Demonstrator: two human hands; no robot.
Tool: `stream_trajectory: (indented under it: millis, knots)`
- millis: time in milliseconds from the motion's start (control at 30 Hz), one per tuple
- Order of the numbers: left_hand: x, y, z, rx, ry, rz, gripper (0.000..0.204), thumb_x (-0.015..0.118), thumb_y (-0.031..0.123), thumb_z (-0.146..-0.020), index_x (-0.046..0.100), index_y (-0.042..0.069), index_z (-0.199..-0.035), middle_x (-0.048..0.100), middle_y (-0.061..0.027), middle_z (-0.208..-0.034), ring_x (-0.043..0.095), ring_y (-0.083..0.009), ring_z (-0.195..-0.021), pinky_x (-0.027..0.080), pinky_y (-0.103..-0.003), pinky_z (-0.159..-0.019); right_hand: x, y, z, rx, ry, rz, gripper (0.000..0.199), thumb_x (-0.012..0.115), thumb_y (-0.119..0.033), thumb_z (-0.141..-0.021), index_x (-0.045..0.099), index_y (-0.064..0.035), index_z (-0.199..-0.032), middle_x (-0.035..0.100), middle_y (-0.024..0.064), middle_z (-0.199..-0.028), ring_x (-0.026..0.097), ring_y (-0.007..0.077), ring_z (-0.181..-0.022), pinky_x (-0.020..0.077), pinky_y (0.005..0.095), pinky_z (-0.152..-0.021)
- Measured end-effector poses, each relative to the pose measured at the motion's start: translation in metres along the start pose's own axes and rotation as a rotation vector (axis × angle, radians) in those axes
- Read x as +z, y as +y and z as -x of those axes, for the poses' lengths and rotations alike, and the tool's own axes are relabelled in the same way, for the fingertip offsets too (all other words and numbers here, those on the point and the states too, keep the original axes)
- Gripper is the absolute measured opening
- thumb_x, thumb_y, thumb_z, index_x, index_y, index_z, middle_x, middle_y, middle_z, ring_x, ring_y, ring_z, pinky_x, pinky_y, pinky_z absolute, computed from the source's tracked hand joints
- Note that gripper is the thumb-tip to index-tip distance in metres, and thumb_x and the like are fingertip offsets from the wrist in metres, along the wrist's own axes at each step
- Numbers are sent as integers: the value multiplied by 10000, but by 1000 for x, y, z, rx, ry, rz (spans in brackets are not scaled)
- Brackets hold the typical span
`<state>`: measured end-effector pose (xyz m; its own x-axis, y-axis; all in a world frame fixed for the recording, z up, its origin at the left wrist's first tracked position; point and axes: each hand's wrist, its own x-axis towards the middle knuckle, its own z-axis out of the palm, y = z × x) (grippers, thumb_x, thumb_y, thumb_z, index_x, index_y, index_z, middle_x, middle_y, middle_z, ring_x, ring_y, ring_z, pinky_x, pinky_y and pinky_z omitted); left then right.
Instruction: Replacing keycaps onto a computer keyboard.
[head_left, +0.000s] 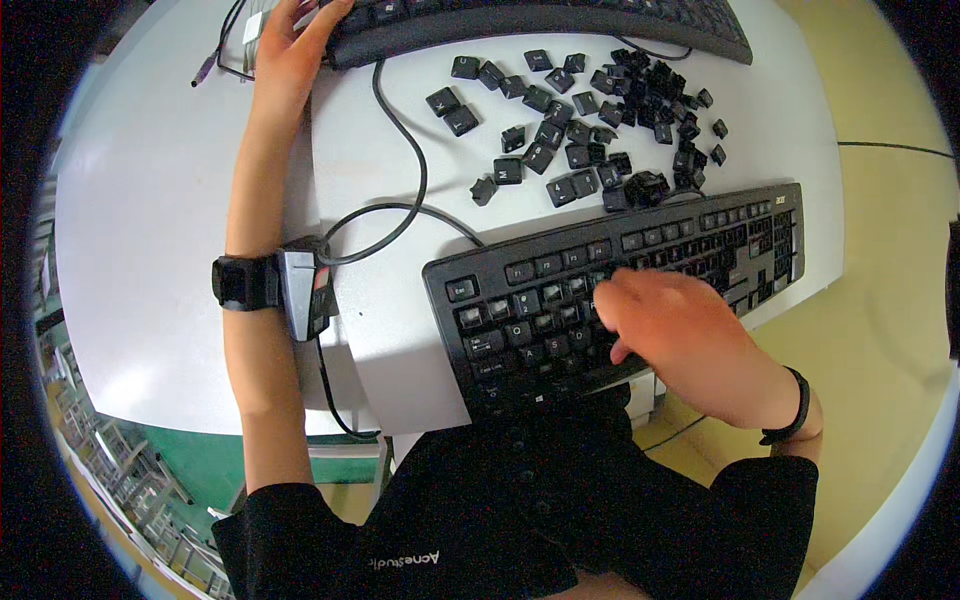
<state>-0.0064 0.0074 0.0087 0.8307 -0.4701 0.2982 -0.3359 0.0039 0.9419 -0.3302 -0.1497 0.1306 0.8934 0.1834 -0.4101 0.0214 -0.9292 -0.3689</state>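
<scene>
My left hand [292,35] reaches to the left end of the far black keyboard [540,20]. Its thumb is spread toward that keyboard's corner, and the top edge cuts off the fingertips. My right hand [665,315] is closed over the middle of the near black keyboard [500,372], fingers curled down to its keys. Whatever those fingers hold, if anything, is hidden under the hand. Several key positions on the near keyboard lack caps, leaving bare sockets. Between the two keyboards lie many loose black keycaps [508,171], scattered singly on the left and heaped at the right.
The white table [180,200] carries a black cable [424,165] looping between the keyboards. A grey-and-black device [302,290] is strapped to my left forearm. At upper left lies a cable plug [203,70]. The yellowish floor [900,240] shows beyond the table's right edge.
</scene>
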Motion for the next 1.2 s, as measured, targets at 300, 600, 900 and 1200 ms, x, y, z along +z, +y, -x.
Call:
stream_trajectory:
  millis: [300,600,900,1200]
  knots:
    - [0,0,-1,68,0,-20,358,566,191,-882,539,62,-1215,557,-103,-1140,520,-159,-1063,389,-257,-920,3,-5,-2,-10,-25,55,199,572,-45,-679,472,-31,-850,461,114,-836,567,272,-793,510,367,-611]
    - [2,0,0,-3,37,-22,354,609,206,-855,561,103,-1191,555,-71,-1053,530,-137,-972,412,-242,-843,8,-9,2,39,9,44,199,557,-26,-685,473,-36,-865,458,126,-843,553,288,-813,501,368,-635]
    - [5,4,0,-33,92,-10,441,687,241,-798,552,119,-1199,479,-166,-1185,564,-171,-895,452,-264,-784,8,-12,4,8,7,35,194,559,-26,-677,471,-46,-848,443,118,-824,533,282,-817,476,363,-681]
    - [10,5,-2,-50,109,1,419,687,229,-796,569,108,-1180,501,-162,-1156,573,-179,-881,459,-264,-772,15,-16,4,41,77,184,182,561,-54,-678,458,-49,-828,436,113,-839,524,273,-814,498,326,-618]
